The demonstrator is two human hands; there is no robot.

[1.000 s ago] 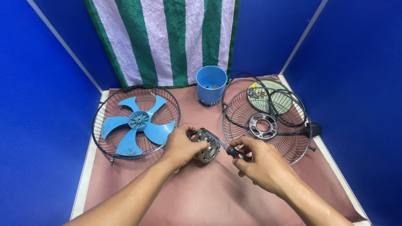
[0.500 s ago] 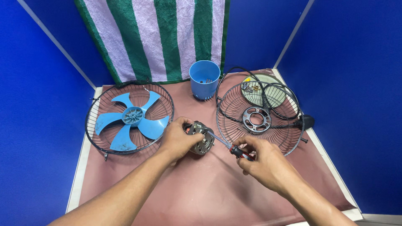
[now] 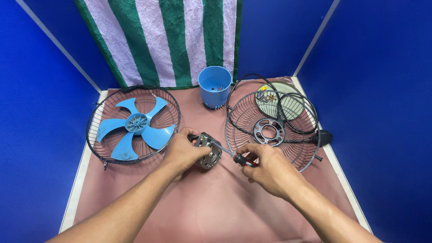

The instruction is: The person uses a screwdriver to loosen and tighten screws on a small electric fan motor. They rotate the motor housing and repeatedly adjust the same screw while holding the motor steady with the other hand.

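Left hand (image 3: 185, 150) grips small grey metal fan motor (image 3: 208, 150); right hand (image 3: 265, 167) pinches red-and-black-handled screwdriver (image 3: 238, 158).
Screwdriver tip meets motor, on pink mat (image 3: 216, 207) between wire guard with blue blade (image 3: 133, 124) and second wire guard (image 3: 272, 128).

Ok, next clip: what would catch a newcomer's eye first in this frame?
Probably the two hands at the centre of the reddish-brown table: the left hand grips a small metal fan motor while the right hand holds a screwdriver against it. Next, the blue fan blade lying in a wire guard at the left, then the green-and-white striped towel hanging behind.
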